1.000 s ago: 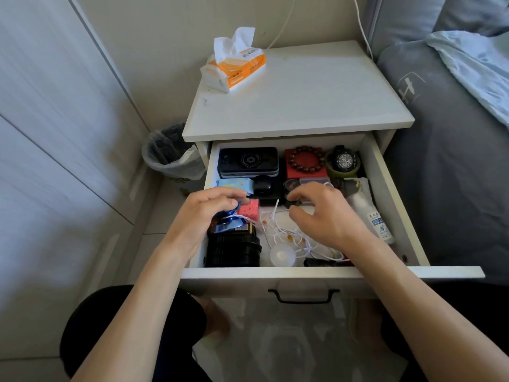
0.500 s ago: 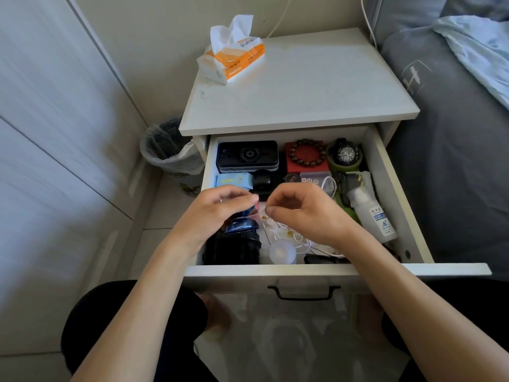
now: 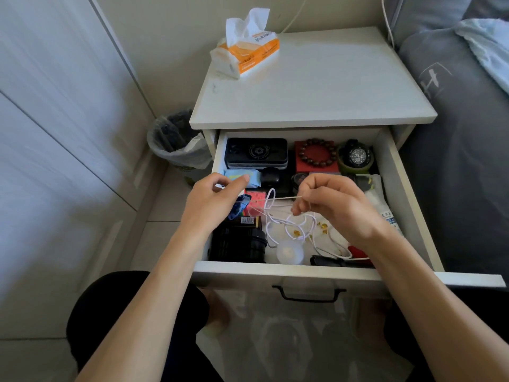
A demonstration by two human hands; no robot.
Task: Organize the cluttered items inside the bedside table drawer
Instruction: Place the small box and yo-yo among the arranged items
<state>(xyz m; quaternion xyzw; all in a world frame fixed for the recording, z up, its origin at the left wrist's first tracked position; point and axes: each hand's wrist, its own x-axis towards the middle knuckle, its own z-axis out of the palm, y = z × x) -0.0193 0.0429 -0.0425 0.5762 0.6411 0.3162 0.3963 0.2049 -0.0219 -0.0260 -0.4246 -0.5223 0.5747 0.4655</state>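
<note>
Both hands (image 3: 214, 201) (image 3: 334, 205) have risen, pinching the thin white cord (image 3: 286, 198) taut between them; it looks light, limp, tangle-prone

white cable (image 3: 286, 224), red box (image 3: 316, 161)

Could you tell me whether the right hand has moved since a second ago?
Yes. The right hand has lifted off the drawer floor, pinching the white cable taut above the drawer.

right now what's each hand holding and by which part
The right hand pinches the white cord along a stretched length, loops dangling below. The left hand seems to pinch its other end, though that contact is hidden.
</note>
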